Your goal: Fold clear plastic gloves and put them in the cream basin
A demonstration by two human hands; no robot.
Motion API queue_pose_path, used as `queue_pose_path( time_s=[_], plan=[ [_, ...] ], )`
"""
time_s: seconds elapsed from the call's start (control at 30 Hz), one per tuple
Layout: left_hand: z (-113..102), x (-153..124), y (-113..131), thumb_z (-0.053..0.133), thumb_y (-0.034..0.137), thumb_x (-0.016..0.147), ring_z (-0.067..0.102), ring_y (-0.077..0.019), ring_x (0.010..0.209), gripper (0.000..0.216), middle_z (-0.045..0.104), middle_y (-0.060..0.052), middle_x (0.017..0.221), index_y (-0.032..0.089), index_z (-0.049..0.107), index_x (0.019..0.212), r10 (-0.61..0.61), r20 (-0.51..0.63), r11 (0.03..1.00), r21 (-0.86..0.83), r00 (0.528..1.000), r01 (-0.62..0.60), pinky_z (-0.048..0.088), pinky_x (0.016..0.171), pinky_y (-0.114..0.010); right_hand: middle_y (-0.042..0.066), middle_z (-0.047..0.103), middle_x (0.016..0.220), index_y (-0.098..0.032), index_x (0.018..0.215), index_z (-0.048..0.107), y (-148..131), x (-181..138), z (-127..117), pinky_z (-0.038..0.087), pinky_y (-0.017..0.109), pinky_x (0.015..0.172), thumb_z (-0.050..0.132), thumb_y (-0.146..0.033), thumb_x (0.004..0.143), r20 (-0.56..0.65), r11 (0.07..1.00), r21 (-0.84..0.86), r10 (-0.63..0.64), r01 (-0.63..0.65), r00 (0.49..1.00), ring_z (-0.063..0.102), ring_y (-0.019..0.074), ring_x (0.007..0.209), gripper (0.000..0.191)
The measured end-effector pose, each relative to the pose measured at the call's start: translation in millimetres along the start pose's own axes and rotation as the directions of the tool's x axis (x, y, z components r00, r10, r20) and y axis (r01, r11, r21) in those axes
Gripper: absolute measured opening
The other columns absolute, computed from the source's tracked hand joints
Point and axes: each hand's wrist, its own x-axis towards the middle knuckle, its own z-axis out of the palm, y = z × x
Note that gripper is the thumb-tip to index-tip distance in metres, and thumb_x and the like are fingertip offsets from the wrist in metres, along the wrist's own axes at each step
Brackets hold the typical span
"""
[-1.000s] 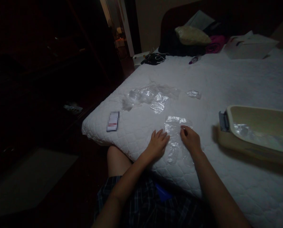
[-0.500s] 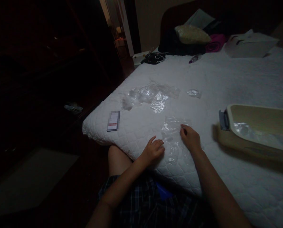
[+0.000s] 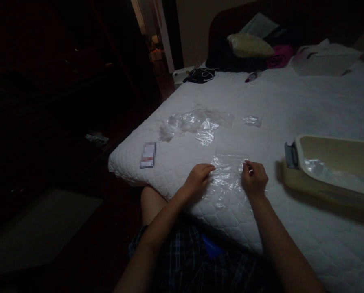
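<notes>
A clear plastic bag (image 3: 229, 173) lies flat on the white quilted bed, spread between my hands. My left hand (image 3: 198, 178) pinches its left edge, fingers together. On the opposite side my right hand (image 3: 255, 178) has thumb and forefinger closed on the upper right edge. Beyond them rests a loose spread of crumpled clear bags (image 3: 194, 122). A small folded clear bag (image 3: 252, 120) lies to the right of that spread.
To the right stands a cream plastic bin (image 3: 331, 189) with a grey latch and clear bags inside. A phone-like flat object (image 3: 148, 155), blurred out, lies near the bed's left corner. At the back are a white box (image 3: 325, 61) and a yellowish pillow (image 3: 251, 44).
My left hand has moved up from beside the bag and closed on its left edge. My right hand has shifted right along the top, and the bag looks more spread out.
</notes>
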Motion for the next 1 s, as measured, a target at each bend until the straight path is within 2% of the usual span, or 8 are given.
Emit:
queue_pose_path(
  time_s=[0.23,0.33,0.43,0.53,0.6,0.73,0.87,1.0],
  plan=[
    [27,12,-17,0.047,0.019,0.087,0.052,-0.0178,0.114,0.027,0.059,-0.01,0.12,0.018,0.056,0.112,-0.014,0.147,0.999,0.048,0.989,0.007,0.033,0.102,-0.043,0.012,0.066,0.092,-0.013,0.1,0.063,3,2,4,0.043,0.038,0.079,0.045,-0.038,0.085,0.221,0.997,-0.077,-0.002,0.019,0.975,0.059,0.0227,0.083,0.034],
    [34,5,-28,0.049,0.017,0.085,0.054,-0.0164,0.113,0.023,0.061,-0.01,0.116,0.017,0.059,0.105,-0.049,0.086,0.997,-0.056,0.995,0.054,0.033,0.103,-0.042,0.011,0.067,0.095,-0.015,0.097,0.064,6,6,4,0.044,0.039,0.08,0.048,-0.044,0.082,0.211,0.963,0.135,0.201,-0.232,0.957,0.06,0.0226,0.086,0.036],
    [38,1,-34,0.051,0.018,0.084,0.057,-0.0161,0.108,0.02,0.064,-0.009,0.112,0.017,0.061,0.102,-0.108,0.016,0.979,-0.17,0.994,0.109,0.035,0.102,-0.042,0.009,0.067,0.089,-0.016,0.096,0.062,15,13,0,0.047,0.038,0.079,0.048,-0.05,0.08,0.233,0.685,0.503,0.479,-0.527,0.846,0.063,0.0197,0.081,0.04],
    [41,1,-34,0.054,0.019,0.082,0.059,-0.017,0.106,0.022,0.064,-0.008,0.112,0.018,0.061,0.102,-0.155,-0.016,0.956,-0.256,0.988,0.146,0.035,0.103,-0.043,0.005,0.065,0.08,-0.017,0.09,0.059,29,20,-6,0.049,0.036,0.073,0.043,-0.053,0.08,0.317,0.366,0.731,0.566,-0.577,0.761,0.063,0.0165,0.073,0.041],
    [42,1,-33,0.057,0.02,0.08,0.059,-0.018,0.104,0.023,0.065,-0.009,0.111,0.017,0.062,0.102,-0.212,-0.022,0.922,-0.337,0.977,0.192,0.036,0.102,-0.043,0.003,0.063,0.076,-0.018,0.086,0.058,34,22,-10,0.05,0.032,0.066,0.043,-0.052,0.08,0.3,0.293,0.777,0.605,-0.557,0.737,0.062,0.0146,0.068,0.038],
    [43,4,-33,0.056,0.022,0.081,0.061,-0.0188,0.101,0.024,0.064,-0.013,0.111,0.013,0.062,0.102,-0.385,-0.004,0.735,-0.606,0.923,0.304,0.047,0.09,-0.036,0.0,0.058,0.073,-0.017,0.085,0.057,30,18,-12,0.045,0.025,0.051,0.053,-0.046,0.075,0.099,0.456,0.74,0.652,-0.493,0.752,0.056,0.0111,0.057,0.031],
    [44,4,-39,0.059,0.017,0.076,0.061,-0.0195,0.102,0.019,0.065,-0.012,0.11,0.013,0.065,0.094,-0.453,-0.032,0.641,-0.706,0.891,0.301,0.048,0.091,-0.037,0.002,0.059,0.07,-0.016,0.082,0.06,8,14,-18,0.045,0.027,0.055,0.054,-0.041,0.077,-0.076,0.815,0.447,0.445,-0.369,0.892,0.053,0.0122,0.057,0.026],
    [47,1,-41,0.052,0.01,0.075,0.061,-0.0194,0.103,0.018,0.07,-0.008,0.098,0.015,0.068,0.08,-0.396,-0.123,0.726,-0.649,0.91,0.228,0.048,0.092,-0.042,0.003,0.062,0.071,-0.018,0.087,0.062,-31,10,-36,0.047,0.03,0.061,0.054,-0.035,0.079,0.15,0.965,0.212,0.124,-0.154,0.981,0.056,0.0143,0.059,0.021]
  ],
)
